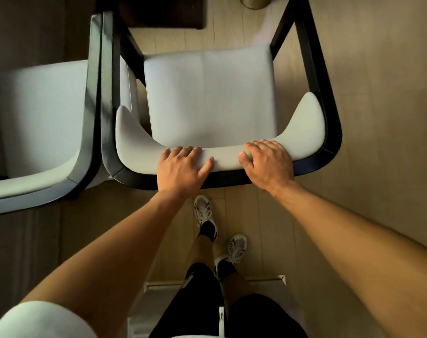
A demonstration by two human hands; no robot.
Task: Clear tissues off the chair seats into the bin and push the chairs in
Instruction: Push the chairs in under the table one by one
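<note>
I look straight down on a grey padded chair (pixel 210 98) with a black frame. Its seat shows no tissue. My left hand (pixel 180 167) and my right hand (pixel 266 162) both grip the top of its curved backrest (pixel 226 158), fingers curled over the front edge and thumbs lying on the pad. A second grey chair (pixel 42 118) stands close on the left, its arm touching or almost touching the first chair. What I see of its seat is bare too. No bin is plainly in view.
A dark table leg or base (pixel 163 13) stands ahead of the chair, and a brass-coloured round base (pixel 254 1) sits at the top edge. My feet in white shoes (pixel 204 211) stand on the wooden floor right behind the chair. Open floor lies to the right.
</note>
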